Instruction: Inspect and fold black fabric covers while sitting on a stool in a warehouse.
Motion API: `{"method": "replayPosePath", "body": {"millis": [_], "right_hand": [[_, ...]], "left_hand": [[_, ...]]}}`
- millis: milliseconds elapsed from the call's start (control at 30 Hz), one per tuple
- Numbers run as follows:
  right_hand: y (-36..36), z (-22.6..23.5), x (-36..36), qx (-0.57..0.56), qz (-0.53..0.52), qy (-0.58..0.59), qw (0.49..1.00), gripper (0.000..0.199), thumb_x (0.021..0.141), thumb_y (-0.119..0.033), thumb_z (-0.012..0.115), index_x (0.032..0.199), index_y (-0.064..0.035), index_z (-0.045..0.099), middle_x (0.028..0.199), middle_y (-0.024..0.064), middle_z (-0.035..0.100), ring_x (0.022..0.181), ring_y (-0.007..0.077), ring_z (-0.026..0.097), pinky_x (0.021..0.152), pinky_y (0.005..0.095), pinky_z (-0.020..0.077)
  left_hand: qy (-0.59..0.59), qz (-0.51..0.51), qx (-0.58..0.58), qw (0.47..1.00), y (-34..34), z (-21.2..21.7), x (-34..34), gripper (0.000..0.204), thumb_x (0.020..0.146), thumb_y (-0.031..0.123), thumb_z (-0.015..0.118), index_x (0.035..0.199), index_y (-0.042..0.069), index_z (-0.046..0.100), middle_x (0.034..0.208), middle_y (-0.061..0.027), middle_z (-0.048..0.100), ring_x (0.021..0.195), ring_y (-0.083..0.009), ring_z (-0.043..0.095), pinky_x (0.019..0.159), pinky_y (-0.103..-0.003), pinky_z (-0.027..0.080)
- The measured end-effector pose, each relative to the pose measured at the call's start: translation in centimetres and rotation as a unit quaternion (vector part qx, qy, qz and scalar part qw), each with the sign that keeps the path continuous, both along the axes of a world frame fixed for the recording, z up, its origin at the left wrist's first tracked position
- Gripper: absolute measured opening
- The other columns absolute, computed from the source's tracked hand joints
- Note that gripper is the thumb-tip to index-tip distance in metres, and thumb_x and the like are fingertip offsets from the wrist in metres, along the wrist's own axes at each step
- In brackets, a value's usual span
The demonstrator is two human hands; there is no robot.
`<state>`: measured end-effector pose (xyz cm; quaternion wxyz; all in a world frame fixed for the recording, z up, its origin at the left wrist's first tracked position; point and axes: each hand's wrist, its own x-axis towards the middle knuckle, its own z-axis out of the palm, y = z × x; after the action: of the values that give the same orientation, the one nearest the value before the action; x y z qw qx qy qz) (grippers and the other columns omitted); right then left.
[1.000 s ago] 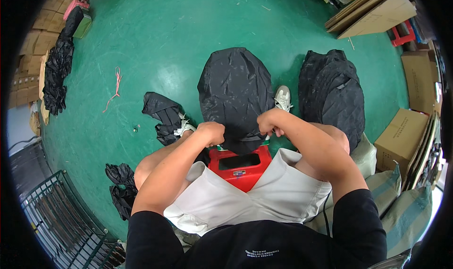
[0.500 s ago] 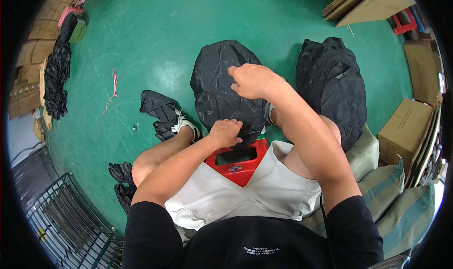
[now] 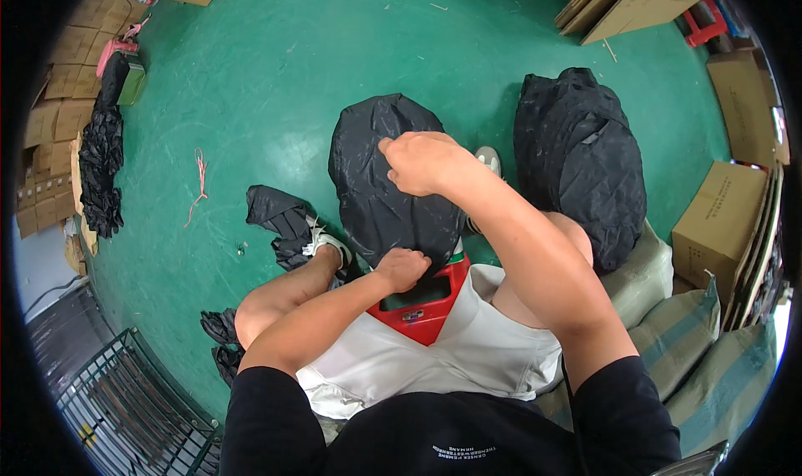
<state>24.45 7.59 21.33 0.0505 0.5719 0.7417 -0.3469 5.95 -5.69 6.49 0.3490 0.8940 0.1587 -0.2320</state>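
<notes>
A black fabric piece [image 3: 363, 158], rounded and slightly wrinkled, lies spread in front of me between my legs. My right hand [image 3: 422, 162] is closed over its upper middle, the fingers curled and pinching at the cloth. At the near edge, my left hand [image 3: 402, 269] is closed on the fabric, its fingertips partly hidden. Below that edge shows a red plastic piece [image 3: 420, 319] with a rectangular opening, between my thighs. What lies under the fabric is hidden, apart from a small green and white bit at its near right edge.
A heap of black fabric [image 3: 581, 167] stands to the right, and smaller black pieces [image 3: 280, 213] lie by my left foot. Woven sacks [image 3: 681, 330] and a cardboard box [image 3: 720, 221] sit at the right. A dark metal rack [image 3: 138, 401] stands lower left; pink string [image 3: 200, 179] lies on the floor.
Both hands have shifted slightly in the picture, the right leftward and down, the left down. My left fingers have curled in from a flatter pose. The fabric's far edge sits lower.
</notes>
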Motion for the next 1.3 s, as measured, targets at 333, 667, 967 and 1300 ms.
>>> {"method": "replayPosePath", "body": {"millis": [333, 667, 967, 1300], "right_hand": [[-0.1, 0.0, 0.8, 0.025, -0.009, 0.017, 1.000, 0.029, 0.081, -0.008, 0.055, 0.108, -0.0002, 0.062, 0.108, 0.0201, 0.068, 0.105, 0.0339, 0.065, 0.085, 0.0447, 0.0537], [-0.3, -0.1, 0.8, 0.006, -0.005, 0.036, 0.999, 0.036, 0.087, -0.023, 0.061, 0.113, 0.0015, 0.055, 0.104, 0.0258, 0.065, 0.104, 0.0388, 0.062, 0.089, 0.0488, 0.0497], [-1.2, 0.3, 2.2, 0.053, 0.007, 0.057, 0.997, 0.034, 0.086, -0.022, 0.062, 0.109, 0.0019, 0.056, 0.105, 0.0262, 0.065, 0.106, 0.0395, 0.061, 0.091, 0.0482, 0.0483], [-1.3, 0.3, 1.9, 0.044, -0.011, 0.040, 0.998, 0.037, 0.085, -0.020, 0.063, 0.114, 0.0010, 0.056, 0.100, 0.0261, 0.066, 0.101, 0.0389, 0.063, 0.088, 0.0470, 0.0498]], "left_hand": [[0.041, 0.041, -0.067, 0.996, -0.7, -1.0, -0.1, 0.013, 0.077, 0.011, 0.067, 0.089, 0.005, 0.064, 0.092, -0.0128, 0.068, 0.090, -0.0328, 0.066, 0.075, -0.042, 0.053], [0.107, 0.147, -0.281, 0.942, 1.4, -0.6, -0.4, 0.031, 0.086, 0.036, 0.070, 0.091, 0.006, 0.069, 0.080, -0.0067, 0.070, 0.076, -0.0214, 0.067, 0.070, -0.035, 0.051], [0.443, 0.262, -0.362, 0.778, 10.1, -6.0, -8.6, 0.021, 0.084, 0.022, 0.057, 0.090, 0.006, 0.068, 0.085, -0.0081, 0.071, 0.066, -0.0172, 0.067, 0.057, -0.034, 0.051], [0.357, 0.756, 0.032, 0.548, 8.1, -11.6, -20.3, 0.099, 0.074, 0.039, 0.077, 0.148, 0.014, 0.018, 0.139, -0.0192, 0.047, 0.127, -0.0360, 0.050, 0.103, -0.048, 0.041]]}}
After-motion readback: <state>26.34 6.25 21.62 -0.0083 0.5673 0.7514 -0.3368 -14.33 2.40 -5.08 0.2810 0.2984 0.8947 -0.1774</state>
